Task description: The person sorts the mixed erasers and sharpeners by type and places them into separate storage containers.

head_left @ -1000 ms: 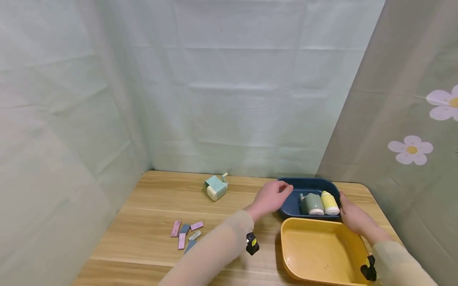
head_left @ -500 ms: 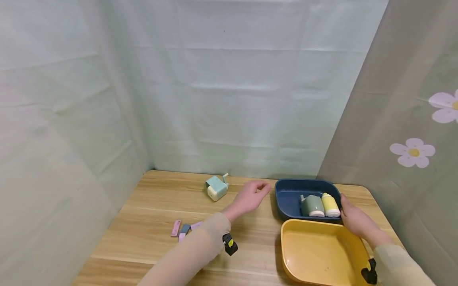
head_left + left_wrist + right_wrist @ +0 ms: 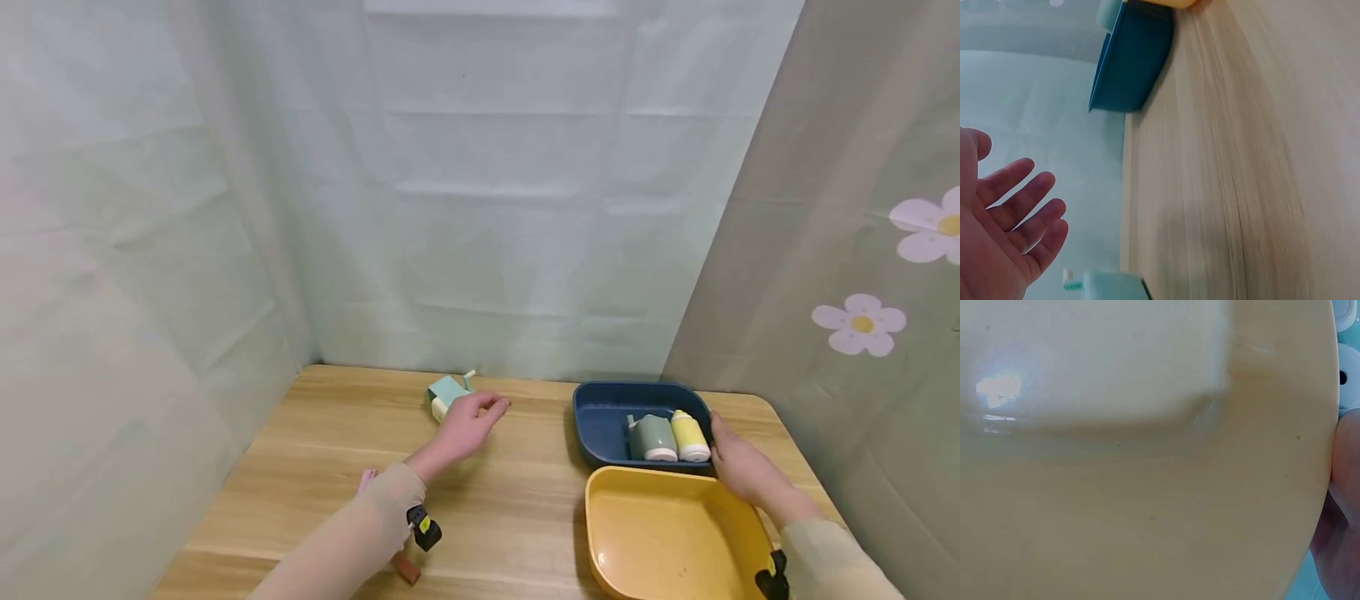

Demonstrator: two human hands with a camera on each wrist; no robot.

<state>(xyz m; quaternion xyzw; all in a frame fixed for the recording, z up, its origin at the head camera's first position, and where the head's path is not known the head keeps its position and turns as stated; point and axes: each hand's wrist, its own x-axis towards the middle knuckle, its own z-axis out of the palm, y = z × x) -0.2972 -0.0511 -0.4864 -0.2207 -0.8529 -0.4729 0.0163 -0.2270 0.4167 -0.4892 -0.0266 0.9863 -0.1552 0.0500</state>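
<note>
My left hand (image 3: pixel 459 429): fingers relaxed, near teal sharpener (image 3: pixel 447 389).
My right hand (image 3: pixel 746 467): touching navy tray (image 3: pixel 602 427); grasp, cannot tell.

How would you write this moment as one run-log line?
left hand: empty, near light blue sharpener | right hand: at right end of navy tray | navy tray: holds green sharpener, yellow object

Teal sharpener (image 3: pixel 447 389) partly behind left hand (image 3: pixel 462 428)

From head, we looked forward and down over tabletop (image 3: pixel 525 517). From left wrist, rolled sideways, faced blue tray (image 3: pixel 1135 59) low across it. From right wrist, peered closely into yellow tray (image 3: pixel 1147 506). Head, left wrist shared both trays.
</note>
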